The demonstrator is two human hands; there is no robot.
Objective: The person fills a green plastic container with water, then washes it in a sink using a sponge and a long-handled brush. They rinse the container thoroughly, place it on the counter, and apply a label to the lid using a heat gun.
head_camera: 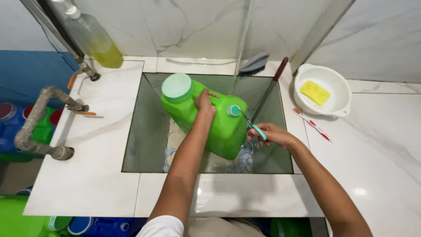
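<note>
Holding a bright green jug (210, 123) tilted over the sunken sink (144, 131), I keep my left hand (204, 102) clamped on its top side while my right hand (269, 134) has its grip closed around the teal handle of a small brush (252, 125), whose head pokes at the jug's small teal spout cap (233, 110). A wide pale green lid (177, 86) closes the jug's upper end. Behind the jug a long dark-handled brush (268, 90) leans across the sink's back corner, close to my right hand, with a grey scrub brush (255, 63) lying on the ledge beyond it. On the table to the right a white basin (337, 94) holds a yellow sponge (315, 92), and a red and white toothbrush (312, 124) lies just beside it. At the far left corner stands a clear bottle (94, 37) holding yellow-green liquid, near grey pipes (37, 123) with orange-handled taps.
</note>
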